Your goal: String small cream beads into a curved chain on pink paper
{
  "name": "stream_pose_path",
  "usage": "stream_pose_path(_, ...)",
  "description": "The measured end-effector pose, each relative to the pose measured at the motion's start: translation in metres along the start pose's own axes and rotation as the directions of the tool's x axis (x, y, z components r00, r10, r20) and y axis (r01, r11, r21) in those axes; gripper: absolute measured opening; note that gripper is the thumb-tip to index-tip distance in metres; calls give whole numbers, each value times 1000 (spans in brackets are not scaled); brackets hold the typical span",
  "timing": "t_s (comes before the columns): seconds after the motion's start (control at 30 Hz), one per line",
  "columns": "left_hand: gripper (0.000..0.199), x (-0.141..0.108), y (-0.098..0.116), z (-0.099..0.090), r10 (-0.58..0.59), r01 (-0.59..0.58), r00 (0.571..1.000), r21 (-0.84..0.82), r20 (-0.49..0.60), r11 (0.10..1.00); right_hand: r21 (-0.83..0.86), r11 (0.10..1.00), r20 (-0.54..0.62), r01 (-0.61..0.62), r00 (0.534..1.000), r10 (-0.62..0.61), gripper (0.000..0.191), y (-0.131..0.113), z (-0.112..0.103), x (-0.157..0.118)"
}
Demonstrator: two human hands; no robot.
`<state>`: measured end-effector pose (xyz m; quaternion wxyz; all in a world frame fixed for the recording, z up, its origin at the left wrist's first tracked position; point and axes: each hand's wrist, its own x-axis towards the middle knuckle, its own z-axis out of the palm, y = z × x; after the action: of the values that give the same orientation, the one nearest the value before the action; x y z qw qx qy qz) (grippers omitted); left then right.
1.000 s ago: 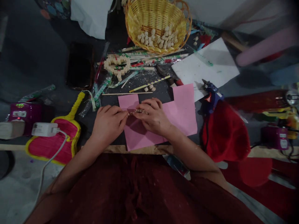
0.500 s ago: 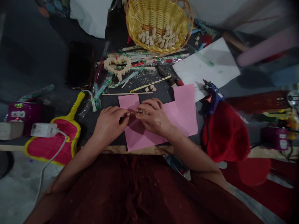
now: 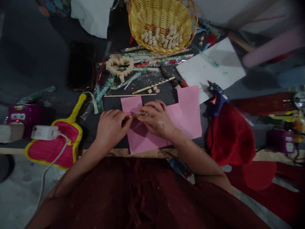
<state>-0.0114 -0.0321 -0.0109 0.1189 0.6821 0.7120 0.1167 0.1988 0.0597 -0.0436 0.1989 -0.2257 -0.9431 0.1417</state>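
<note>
Over one pink sheet (image 3: 189,119), two hands (image 3: 111,125) (image 3: 157,120) pinch one speckled piece (image 3: 145,114), each grip closed.

There are one pink sheet (image 3: 150,138), one basket (image 3: 159,14) and two purple boxes (image 3: 33,117).

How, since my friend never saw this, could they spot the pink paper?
Find the yellow basket on the table. Lower down, the pink paper lies partly beneath the right hand. Its colour and notched top edge distinguish it from the white sheet.
</note>
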Motion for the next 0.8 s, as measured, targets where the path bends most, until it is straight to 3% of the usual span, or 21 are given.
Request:
stream_pose_path(0.17,14,0,-2,-2,1,0,999,-34,40,999,-8,999,-58,33,998,-33,24,0,1,0)
stream_pose_path(0.27,17,-2,-3,-4,-1,4,998,-59,57,998,-7,1000,-32,20,999,-20,24,0,1,0)
stream_pose_path(0.43,21,-4,1,-4,4,-2,999,-45,46,999,11,1000,9,-2,1000,2,25,1,1,0)
stream_pose_path(0.8,16,-3,5,0,-47,47,999,26,10,999,-8,1000,-59,25,998,-26,25,-1,1,0)
